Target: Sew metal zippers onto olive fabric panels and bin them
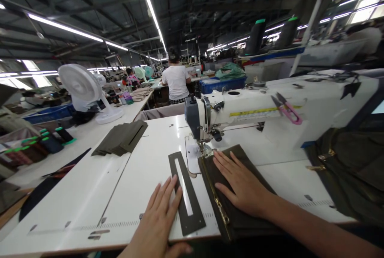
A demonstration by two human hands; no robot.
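Both arms are bare from wrist to forearm — no sleeve, glove, watch or ring shows. The left hand [159, 220] and right hand [241, 186] have short, unpainted nails — fingers slender.

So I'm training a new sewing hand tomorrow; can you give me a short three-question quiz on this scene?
1. True or false: the right hand lies flat on the dark fabric piece with a zipper, by the sewing machine.
2. What does the left hand touch?
A) the slotted frame piece
B) the pink snips
C) the fan
3. Fill in: a stack of cut pieces lies on the table to the ____ of the machine.

Key: 1 true; 2 A; 3 left.
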